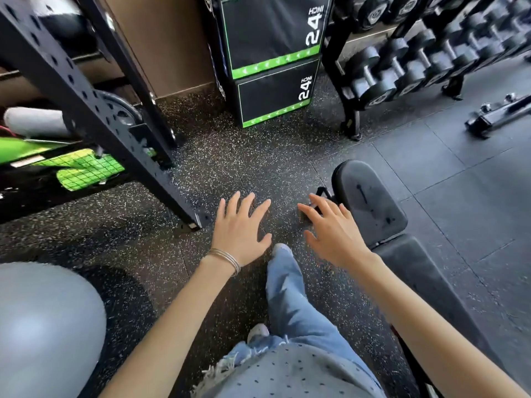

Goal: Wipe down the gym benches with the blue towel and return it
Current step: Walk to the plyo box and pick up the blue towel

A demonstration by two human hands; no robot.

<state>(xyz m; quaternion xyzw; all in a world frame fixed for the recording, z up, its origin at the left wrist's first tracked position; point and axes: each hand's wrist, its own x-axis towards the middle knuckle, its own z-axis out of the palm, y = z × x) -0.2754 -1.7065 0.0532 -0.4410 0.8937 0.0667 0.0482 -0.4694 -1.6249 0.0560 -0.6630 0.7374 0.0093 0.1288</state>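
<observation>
The person stands on the speckled rubber floor (230, 156) with both arms stretched forward and down. The left hand (240, 228) is spread flat, fingers straight and apart, palm down, holding nothing; thin metal bangles (225, 258) circle its wrist. The right hand (334, 228) is likewise spread with straight fingers and holds nothing. The black padded gym bench (370, 202) lies to the person's right, its rounded short pad pointing away and its longer pad running back past the right forearm. The right-hand fingertips (301, 208) lie over the small black bracket (321, 193) at the near edge of the short pad; whether they touch it cannot be determined. The left hand hangs above bare floor, well apart from the bench. A leg in light blue jeans (287, 288) is stepped forward between the two arms. A black perforated rack upright (86, 90) slants to the left, two stacked black-and-green boxes (273, 53) marked 24 INCH stand ahead, a dumbbell rack (402, 61) fills the upper right, and a grey exercise ball (43, 326) sits at lower left.
</observation>
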